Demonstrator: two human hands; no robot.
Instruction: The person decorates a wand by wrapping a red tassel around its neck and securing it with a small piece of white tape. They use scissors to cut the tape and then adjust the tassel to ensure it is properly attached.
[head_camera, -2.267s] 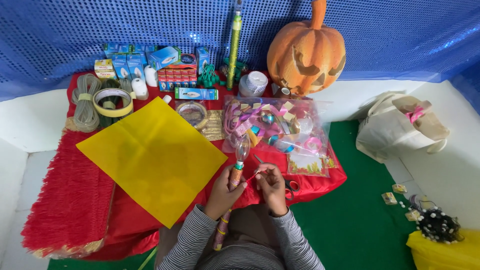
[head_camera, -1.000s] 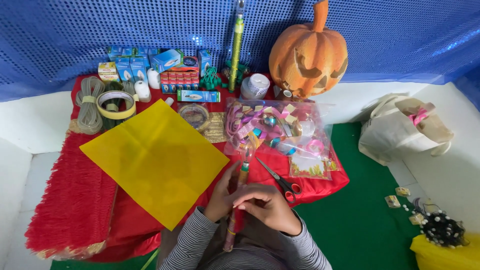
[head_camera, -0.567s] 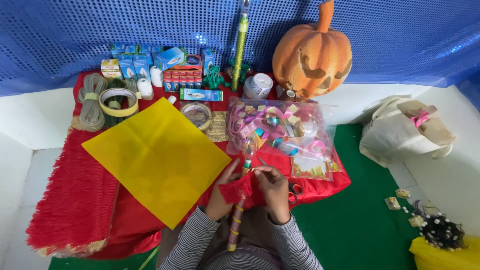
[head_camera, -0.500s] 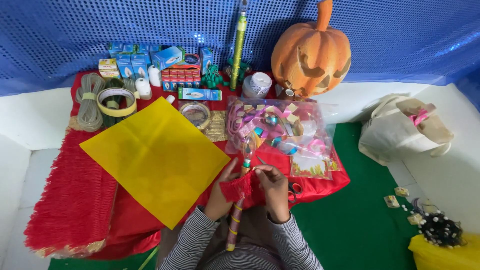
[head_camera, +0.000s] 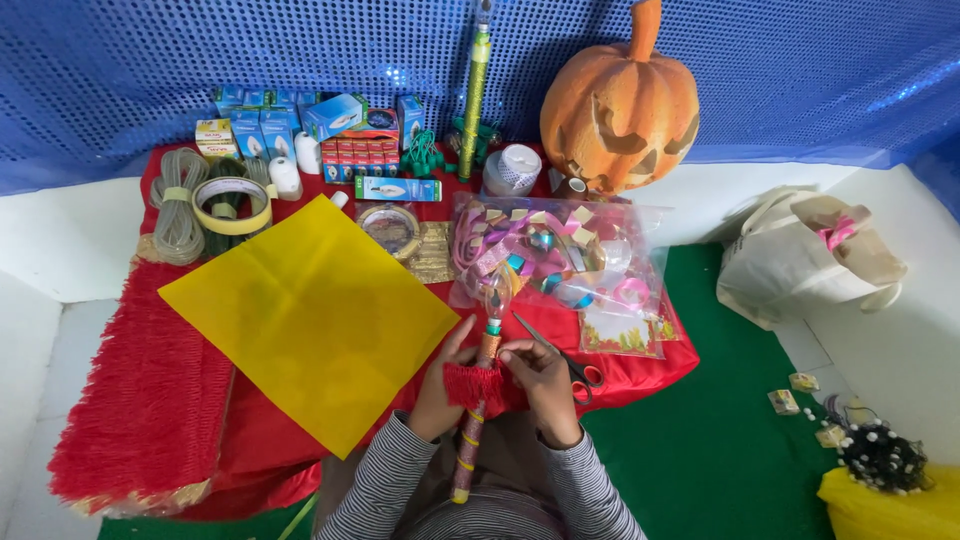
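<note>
Both hands, left hand (head_camera: 440, 385) and right hand (head_camera: 540, 375), are pinching red fringe (head_camera: 473, 384) closed around the decorated stick (head_camera: 474, 420), its long axis pointing toward the pumpkin (head_camera: 620, 100).

sleeves — long, grey-and-white narrow stripes | left hand (head_camera: 442, 385) — bare | right hand (head_camera: 545, 380) — bare

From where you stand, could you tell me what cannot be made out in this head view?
- Stick: its middle is hidden by the red fringe held between the left hand and right hand.
- Scissors: partly covered by the right hand.
- Clear bag: contents too small and jumbled to sort.
- Yellow thing: cut off by the corner.
</note>
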